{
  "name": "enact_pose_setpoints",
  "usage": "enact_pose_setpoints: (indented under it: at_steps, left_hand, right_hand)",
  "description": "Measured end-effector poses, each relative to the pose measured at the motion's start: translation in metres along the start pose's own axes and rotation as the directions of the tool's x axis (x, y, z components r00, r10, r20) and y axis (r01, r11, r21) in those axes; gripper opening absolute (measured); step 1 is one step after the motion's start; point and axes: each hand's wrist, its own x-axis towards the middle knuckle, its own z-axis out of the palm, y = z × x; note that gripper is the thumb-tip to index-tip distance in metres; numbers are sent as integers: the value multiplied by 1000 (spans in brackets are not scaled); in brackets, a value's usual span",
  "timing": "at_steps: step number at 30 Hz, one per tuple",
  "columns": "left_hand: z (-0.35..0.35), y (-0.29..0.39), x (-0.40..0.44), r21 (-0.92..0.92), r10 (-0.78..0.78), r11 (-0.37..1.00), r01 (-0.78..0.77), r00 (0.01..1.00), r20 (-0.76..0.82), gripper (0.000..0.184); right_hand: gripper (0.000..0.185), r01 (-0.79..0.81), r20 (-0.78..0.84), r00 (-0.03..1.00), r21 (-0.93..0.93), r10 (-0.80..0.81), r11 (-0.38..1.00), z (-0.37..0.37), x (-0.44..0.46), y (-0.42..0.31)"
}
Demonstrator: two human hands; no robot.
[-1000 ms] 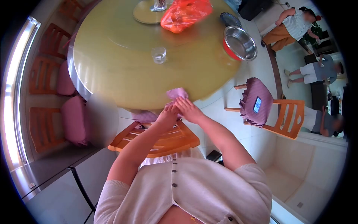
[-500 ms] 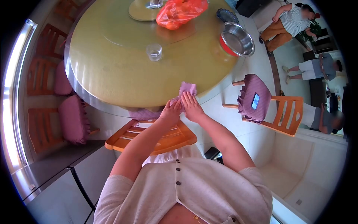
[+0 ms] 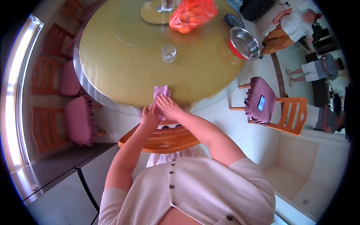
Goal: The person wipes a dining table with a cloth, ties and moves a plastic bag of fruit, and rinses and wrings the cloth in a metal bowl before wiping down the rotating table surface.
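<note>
Across the far middle of the scene spreads a big round table (image 3: 123, 71) with a yellowish top. Beyond its right side are a person in a striped shirt (image 3: 296, 27), a person in grey and white (image 3: 325, 67) and, nearer, a third person (image 3: 327, 120). Wooden chairs with pink seat covers (image 3: 79, 120) line the left side; another chair with a pleated cover (image 3: 292, 117) stands at the right, and a wooden chair back (image 3: 165, 143) is at the near edge, just below the hands. At the table's far side lies a red plastic bag (image 3: 193, 15) with orange round things in it; a steel basin (image 3: 245, 42), red on its outside, sits at the right edge, near a dark ruffled dish (image 3: 234, 21). The right hand (image 3: 168, 107) lies palm down on a pink cloth (image 3: 162, 90) at the table's near edge, its fingers stretched out and slightly spread. Just left of it, the left hand (image 3: 150, 117) touches the near left part of the cloth, fingers extended and a little apart; whether its thumb pinches any fabric I cannot tell. Farther in, well apart from both hands, a small clear glass (image 3: 168, 54) stands upright. A phone (image 3: 261, 103) with a lit screen rests on the right chair's seat.
</note>
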Motion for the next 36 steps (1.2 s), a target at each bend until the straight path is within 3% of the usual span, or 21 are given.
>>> enact_pose_setpoints:
  at_steps: [3,5,6,9,10,14,16,20,25,26,29,31,36]
  left_hand:
    - [-14,-9,-11,-5,-29,1000,29,997,65,81]
    - [-13,-12,-14,-47,-21,999,24,997,77,83]
    - [-14,-9,-7,-81,-30,996,34,998,57,85]
    - [-11,1,7,-152,-18,988,19,1000,8,85]
    - [-11,9,10,-175,-47,984,39,998,-42,84]
    - [-23,42,37,-196,-59,980,35,992,-116,85]
    - [-32,54,40,-161,-63,986,46,993,-101,84]
    - [-55,96,83,-243,-102,967,76,990,-97,81]
    - [-87,135,142,-272,-159,954,123,980,-117,79]
    - [-100,155,168,-297,-157,948,112,979,-132,78]
    - [-130,194,215,-320,-123,945,70,981,-149,76]
    - [-147,214,239,-324,-101,945,47,983,-154,75]
    - [-172,277,289,-342,-20,939,-38,986,-165,73]
  right_hand:
    - [98,-37,-3,999,65,37,997,-7,5,-5]
    - [94,-81,-151,984,120,99,989,12,12,-15]
    - [80,-75,-129,987,137,93,988,15,11,-11]
    - [69,-70,-235,969,58,81,996,21,10,0]
    - [64,-79,-210,972,110,100,991,21,5,7]
    - [65,-120,-295,948,10,118,993,31,-12,47]
    - [66,-110,-306,943,94,134,989,31,-18,62]
    - [66,-117,-289,949,60,130,991,21,-35,127]
    - [67,-158,-377,895,234,239,959,22,-42,201]
    - [68,-228,-363,897,107,251,968,23,-48,245]
    - [68,-283,-277,899,222,339,933,9,-75,311]
    - [67,-274,-259,911,204,322,940,9,-85,333]
    - [71,-362,-284,859,251,426,898,11,-135,403]
